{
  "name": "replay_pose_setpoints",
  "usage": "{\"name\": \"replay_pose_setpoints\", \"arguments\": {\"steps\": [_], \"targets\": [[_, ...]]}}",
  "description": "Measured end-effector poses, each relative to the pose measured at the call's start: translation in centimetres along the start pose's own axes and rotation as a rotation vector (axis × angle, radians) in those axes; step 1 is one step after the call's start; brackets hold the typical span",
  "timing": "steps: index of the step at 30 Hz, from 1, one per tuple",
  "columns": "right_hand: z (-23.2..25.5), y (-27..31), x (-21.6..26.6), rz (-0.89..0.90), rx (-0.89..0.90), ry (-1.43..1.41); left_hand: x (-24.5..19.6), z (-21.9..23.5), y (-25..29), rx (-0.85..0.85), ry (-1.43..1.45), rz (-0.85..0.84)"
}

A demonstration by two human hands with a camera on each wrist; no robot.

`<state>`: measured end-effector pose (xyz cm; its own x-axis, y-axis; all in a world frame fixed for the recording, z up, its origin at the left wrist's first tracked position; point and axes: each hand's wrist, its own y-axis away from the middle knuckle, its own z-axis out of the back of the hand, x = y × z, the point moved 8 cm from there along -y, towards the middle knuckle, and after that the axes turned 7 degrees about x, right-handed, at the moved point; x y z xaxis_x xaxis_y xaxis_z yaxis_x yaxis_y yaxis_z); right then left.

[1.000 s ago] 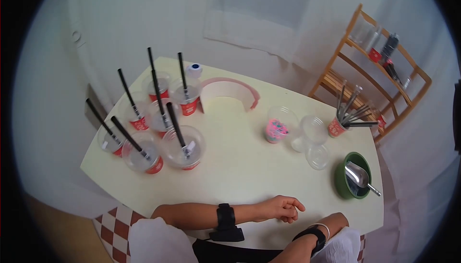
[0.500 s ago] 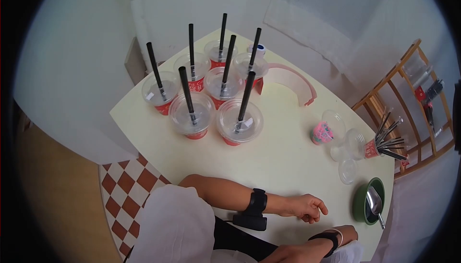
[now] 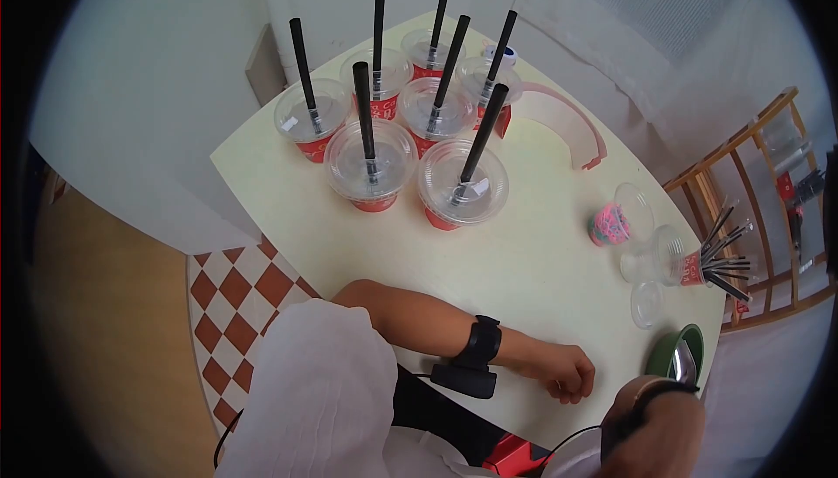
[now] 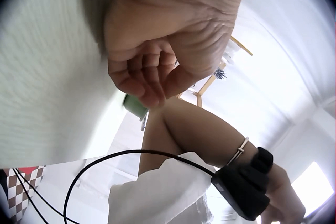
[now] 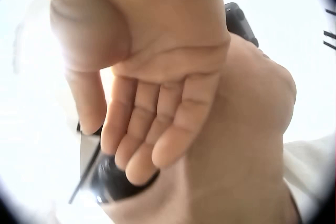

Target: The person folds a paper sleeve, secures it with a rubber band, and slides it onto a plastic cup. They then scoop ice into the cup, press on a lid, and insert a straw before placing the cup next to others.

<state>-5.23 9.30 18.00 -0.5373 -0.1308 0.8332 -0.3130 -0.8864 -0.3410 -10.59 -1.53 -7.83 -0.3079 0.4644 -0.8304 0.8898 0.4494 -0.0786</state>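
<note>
My left hand (image 3: 566, 371) rests at the near edge of the white table (image 3: 524, 286), fingers loosely curled and nothing in them. Up close in the left wrist view, the same hand (image 4: 168, 35) shows its bent fingers beside the tabletop. My right hand (image 3: 655, 439) is raised at the lower right, close to the head camera and in front of the green bowl (image 3: 661, 357). Its fingers (image 5: 137, 124) are relaxed and hold nothing in the right wrist view. A metal scoop (image 3: 684, 363) lies in the bowl, partly hidden by the right wrist.
Several lidded cups (image 3: 371, 168) with black straws stand at the left. To the right are a cup with pink and teal bits (image 3: 608, 223), clear lids (image 3: 647, 303) and a cup of straws (image 3: 691, 268). A pink curved band (image 3: 559, 116) stands at the back; a wooden rack (image 3: 742, 190) lies beyond.
The head view has swung left, so the table's things sit further right. My right hand has lifted from beside the bowl towards the camera; my left hand remains at the table edge.
</note>
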Motion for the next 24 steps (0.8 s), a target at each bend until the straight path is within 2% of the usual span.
{"name": "replay_pose_setpoints", "arguments": {"steps": [1,2,3,4,5,6,7,8,14,17,20,24], "targets": [[1.4,0.8,-2.3,-0.198,0.052,0.049,0.2,-0.3,-0.1,0.065,-0.056,0.019],[0.3,3.9,-5.5,-0.392,0.106,0.332,0.4,-0.6,0.2,0.104,-0.068,0.060],[4.6,4.5,-6.3,-0.575,-0.194,0.235,0.6,-1.3,0.8,0.145,-0.076,0.102],[6.7,6.3,-7.9,-0.744,-0.317,0.394,1.0,-2.0,1.0,0.189,-0.079,0.146],[8.7,8.5,-9.0,-0.996,-0.582,0.534,1.1,-2.1,0.9,0.197,-0.078,0.148],[10.3,9.7,-9.6,-1.050,-0.775,0.710,1.1,-2.3,0.7,0.206,-0.078,0.150],[11.4,10.4,-10.1,-1.094,-0.852,0.841,1.2,-2.6,0.5,0.214,-0.078,0.151],[12.0,10.9,-11.2,-1.042,-0.858,0.899,0.9,-2.5,0.7,0.192,-0.103,0.152],[15.1,12.7,-17.3,-0.900,-1.102,0.733,0.5,-2.3,0.6,0.142,-0.074,0.131],[16.3,11.6,-18.6,-0.952,-1.022,0.788,0.2,-2.3,0.7,0.138,-0.092,0.139],[16.7,11.7,-19.3,-0.992,-1.040,0.759,0.3,-2.1,0.7,0.125,-0.087,0.129],[16.3,13.1,-19.0,-0.887,-1.180,0.662,0.2,-2.3,0.8,0.129,-0.089,0.141]]}}
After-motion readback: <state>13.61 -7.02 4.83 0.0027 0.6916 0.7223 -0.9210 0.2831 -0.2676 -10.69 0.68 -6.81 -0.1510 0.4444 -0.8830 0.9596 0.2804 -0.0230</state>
